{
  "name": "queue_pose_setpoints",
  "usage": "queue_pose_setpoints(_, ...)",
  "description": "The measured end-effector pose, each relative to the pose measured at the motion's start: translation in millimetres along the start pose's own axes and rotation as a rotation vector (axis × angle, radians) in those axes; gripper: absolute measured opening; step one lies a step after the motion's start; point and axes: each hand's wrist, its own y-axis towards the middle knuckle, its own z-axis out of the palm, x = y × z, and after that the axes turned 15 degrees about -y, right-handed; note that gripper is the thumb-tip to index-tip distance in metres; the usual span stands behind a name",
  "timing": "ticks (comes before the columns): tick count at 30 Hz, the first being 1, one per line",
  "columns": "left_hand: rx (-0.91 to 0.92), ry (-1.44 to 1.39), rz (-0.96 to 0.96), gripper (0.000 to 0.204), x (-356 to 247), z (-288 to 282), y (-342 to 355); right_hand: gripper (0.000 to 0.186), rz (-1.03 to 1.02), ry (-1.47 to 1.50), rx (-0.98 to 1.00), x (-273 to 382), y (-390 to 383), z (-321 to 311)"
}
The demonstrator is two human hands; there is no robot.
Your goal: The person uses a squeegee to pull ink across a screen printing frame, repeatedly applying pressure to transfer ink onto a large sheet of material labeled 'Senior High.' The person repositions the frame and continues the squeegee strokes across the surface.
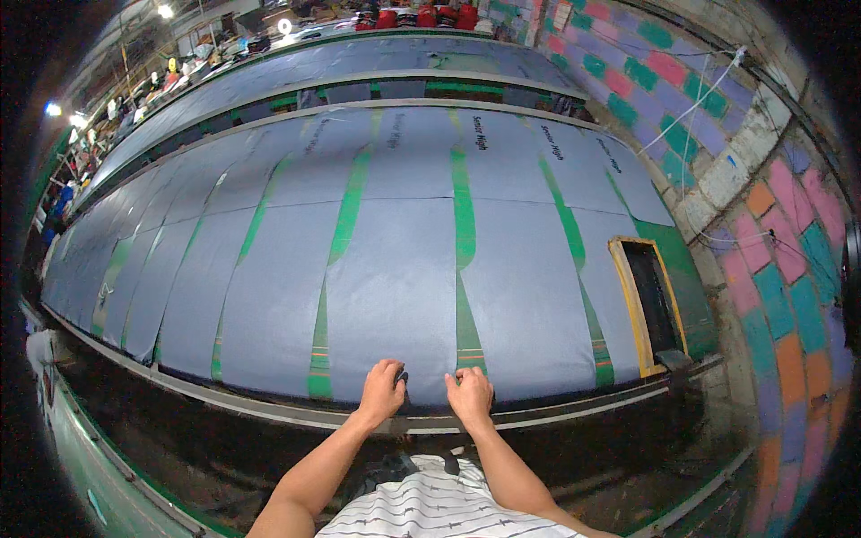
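Observation:
Grey fabric panels (390,296) lie in rows along a long green printing table (466,224), with green strips showing between them and dark printed lettering on some far panels. At the near edge of the panel before me, my left hand (381,390) has its fingers curled around something small and dark that I cannot make out. A little to its right, my right hand (469,394) bends its fingers onto that panel's near corner, apparently pinching the fabric edge.
A yellow-framed dark screen (632,305) rests at the table's right end. A second long table (359,63) runs behind this one, with piled goods beyond. A painted block wall (780,305) with hanging cables closes the right side. A metal rail (296,412) edges my table.

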Motion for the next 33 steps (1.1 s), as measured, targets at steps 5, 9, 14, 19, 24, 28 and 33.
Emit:
queue_pose_setpoints(5, 0.027, 0.014, 0.067, 0.039, 8, 4, -1, 0.026, 0.048, -0.055, -0.042, 10, 2, 9)
queue_pose_setpoints(9, 0.050, 0.053, 0.089, 0.041, -2, 5, -1, 0.025, 0.086, -0.026, -0.028, 5, 4, 12)
queue_pose_setpoints(14, 0.047, 0.072, 0.103, 0.042, -6, 1, -3, 0.025, 0.085, 0.014, -0.060, 3, 5, 17)
queue_pose_setpoints(19, 0.069, 0.079, 0.084, 0.042, -7, 4, -1, 0.024, 0.114, 0.049, -0.053, 0, 8, 21)
queue_pose_setpoints(24, 0.045, 0.082, 0.095, 0.042, -5, 6, -2, 0.022, 0.112, 0.069, -0.165, -5, 8, 24)
queue_pose_setpoints(28, 0.013, 0.072, 0.092, 0.042, -5, 8, -1, 0.020, 0.097, 0.069, -0.169, -6, 8, 21)
queue_pose_setpoints(33, -0.022, 0.069, 0.095, 0.041, -2, 5, -6, 0.027, 0.116, 0.119, -0.167, 2, 2, 13)
